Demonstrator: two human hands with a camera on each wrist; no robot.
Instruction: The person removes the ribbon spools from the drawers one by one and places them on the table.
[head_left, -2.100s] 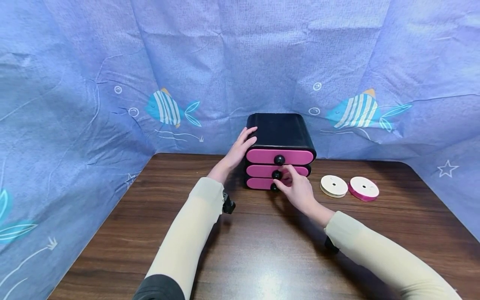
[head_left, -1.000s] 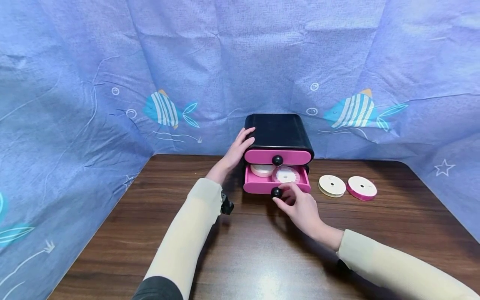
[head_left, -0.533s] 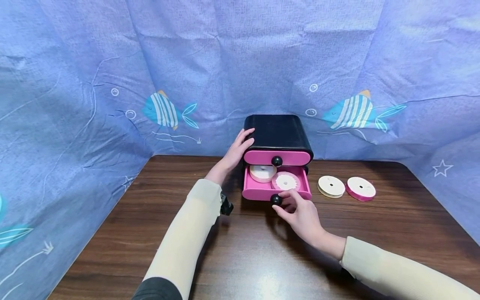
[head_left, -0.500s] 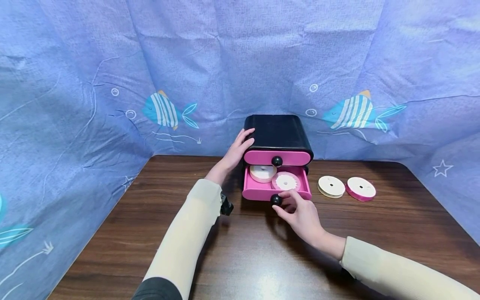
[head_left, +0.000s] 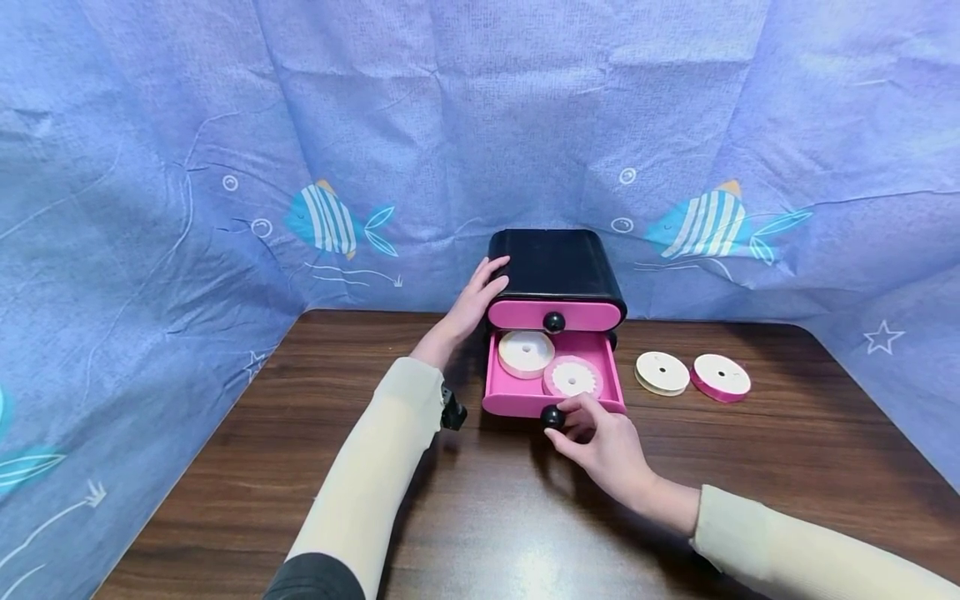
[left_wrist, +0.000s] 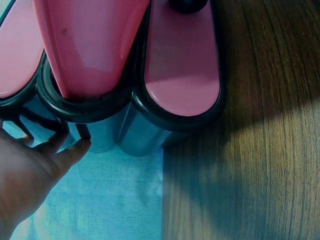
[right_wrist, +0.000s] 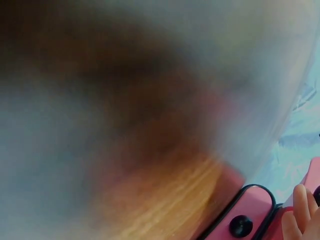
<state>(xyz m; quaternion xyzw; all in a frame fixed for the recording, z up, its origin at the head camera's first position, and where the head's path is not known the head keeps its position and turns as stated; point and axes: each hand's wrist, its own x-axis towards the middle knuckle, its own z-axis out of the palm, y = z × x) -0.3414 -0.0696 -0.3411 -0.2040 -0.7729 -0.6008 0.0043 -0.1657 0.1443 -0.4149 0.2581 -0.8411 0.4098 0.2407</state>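
A small black cabinet with pink drawer fronts stands at the back of the table. Its middle drawer is pulled out. Inside lie a cream ribbon spool at the left and a pale pink ribbon spool at the right. My right hand pinches this drawer's round black knob between thumb and fingers. My left hand rests on the cabinet's left side, fingers extended; the left wrist view shows its fingertips against the black casing. In the right wrist view, blur covers most of the picture.
Right of the cabinet, a cream ribbon spool and a magenta ribbon spool lie on the wooden table. The top drawer is closed. A blue fish-patterned cloth hangs behind.
My right hand has taken the middle drawer's knob and drawn the drawer toward me, exposing the two spools inside. It is still sliding out. My left hand has stayed on the cabinet.
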